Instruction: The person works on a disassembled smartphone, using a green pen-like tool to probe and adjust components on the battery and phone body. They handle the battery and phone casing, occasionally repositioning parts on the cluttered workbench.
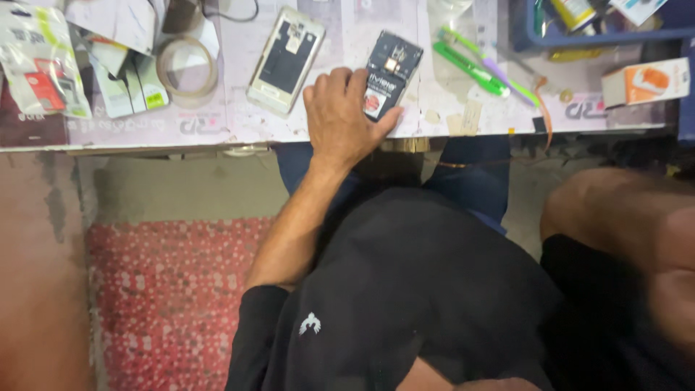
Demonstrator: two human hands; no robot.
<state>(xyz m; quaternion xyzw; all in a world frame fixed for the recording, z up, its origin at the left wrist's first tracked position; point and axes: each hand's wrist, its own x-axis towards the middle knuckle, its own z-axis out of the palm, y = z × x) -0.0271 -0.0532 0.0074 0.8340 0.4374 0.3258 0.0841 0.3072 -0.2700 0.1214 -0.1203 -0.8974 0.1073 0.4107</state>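
My left hand (339, 119) lies palm down near the front edge of the table (217, 127). Its fingers and thumb close around the lower left side of a black phone (391, 69) that lies flat with its back open and a red-labelled battery showing. My left forearm reaches up from the black sleeve. Only the bare upper part of my right arm (622, 232) shows at the right; that hand is out of view.
A pale phone (286, 61) with its back open lies left of my hand, with a tape roll (187, 69) and plastic packets (40, 65) beyond. Green tools (470, 66), an orange-white box (646, 81) and a blue tray (601, 35) sit to the right. A red patterned mat (166, 304) covers the floor.
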